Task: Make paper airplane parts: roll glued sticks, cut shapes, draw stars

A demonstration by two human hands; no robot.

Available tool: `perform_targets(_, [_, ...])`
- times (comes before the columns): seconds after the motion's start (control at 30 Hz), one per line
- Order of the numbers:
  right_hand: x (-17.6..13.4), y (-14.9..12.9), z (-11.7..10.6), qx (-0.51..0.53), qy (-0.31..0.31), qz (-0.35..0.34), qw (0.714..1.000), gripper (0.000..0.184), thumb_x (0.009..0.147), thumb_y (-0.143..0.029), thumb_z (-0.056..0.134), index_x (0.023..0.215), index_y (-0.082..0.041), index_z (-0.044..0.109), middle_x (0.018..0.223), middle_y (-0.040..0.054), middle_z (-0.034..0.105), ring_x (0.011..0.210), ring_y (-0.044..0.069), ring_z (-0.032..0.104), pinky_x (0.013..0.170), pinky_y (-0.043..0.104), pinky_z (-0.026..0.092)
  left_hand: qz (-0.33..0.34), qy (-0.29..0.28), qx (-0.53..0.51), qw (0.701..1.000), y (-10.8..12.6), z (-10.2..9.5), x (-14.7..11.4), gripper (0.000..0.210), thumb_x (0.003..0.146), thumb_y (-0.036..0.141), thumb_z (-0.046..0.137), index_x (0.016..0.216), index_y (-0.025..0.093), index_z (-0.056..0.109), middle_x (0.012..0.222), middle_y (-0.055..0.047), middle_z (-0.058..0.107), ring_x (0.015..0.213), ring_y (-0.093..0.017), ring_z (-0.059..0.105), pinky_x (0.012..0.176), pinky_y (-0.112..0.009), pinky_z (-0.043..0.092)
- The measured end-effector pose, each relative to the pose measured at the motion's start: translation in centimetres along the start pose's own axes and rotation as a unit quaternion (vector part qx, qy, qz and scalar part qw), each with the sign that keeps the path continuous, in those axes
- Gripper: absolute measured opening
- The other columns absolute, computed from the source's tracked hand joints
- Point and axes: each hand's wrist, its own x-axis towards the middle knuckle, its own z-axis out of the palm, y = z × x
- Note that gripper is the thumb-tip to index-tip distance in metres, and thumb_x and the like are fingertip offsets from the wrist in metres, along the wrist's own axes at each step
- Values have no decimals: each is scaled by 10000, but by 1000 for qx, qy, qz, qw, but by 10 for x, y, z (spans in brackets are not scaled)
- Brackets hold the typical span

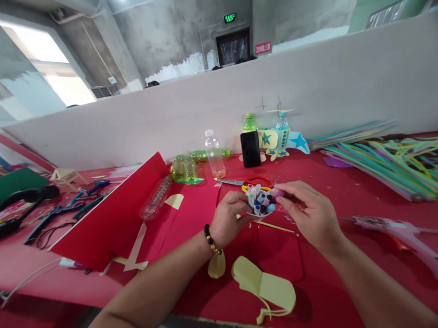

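One bundle of colour-tipped pieces (260,201), midway between the surface's (354,195) front and back edges.
Left hand (227,218) pinches its side, right hand (313,212) one purple piece (279,194); packed pieces can't be counted; one pair of scissors (232,182), partly hidden.

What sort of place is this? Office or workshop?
Probably a craft workshop: a glue gun, scissors and cut yellow pieces lie on the red table.

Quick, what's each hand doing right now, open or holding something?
Left hand: closed, holding a bundle of marker-like pieces.
Right hand: partly curled at a purple piece on the bundle's edge; firm grip can't be told.
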Motion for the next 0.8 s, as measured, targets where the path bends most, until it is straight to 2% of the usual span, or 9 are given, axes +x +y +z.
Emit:
perform_targets(0.3, [1,2,2,-24,0,-36,999,293,889,-148,537,1159,-224,623,1029,81,639,950,202,614,852,360,508,6,4,6,1000,0,-2,1,104,813,281,669,799,183,701,966,-83,621,920,-189,591,821,-311,485])
perform_targets(0.43, [1,-3,0,-34,-17,-65,997,338,880,-138,528,1194,-246,588,1144,107,545,1029,228,567,888,402,496,10,5,17,1000,-1,-1,0,114,804,286,680,775,176,683,956,-78,619,915,-186,587,817,-310,481])
perform_targets(0.57, [-1,-5,1,-49,-78,-91,992,285,837,-142,570,1099,-250,602,1292,112,418,1072,251,518,919,446,474,11,1,33,999,-2,-1,0,120,811,295,674,774,181,678,962,-79,622,913,-192,578,814,-323,475])
perform_targets(0.8, [0,-4,6,-132,-81,-85,984,197,812,-119,550,975,-228,572,1248,120,453,1128,297,477,934,488,435,36,-25,54,998,2,-3,1,125,848,285,626,796,186,682,949,-79,630,924,-193,571,816,-324,471])
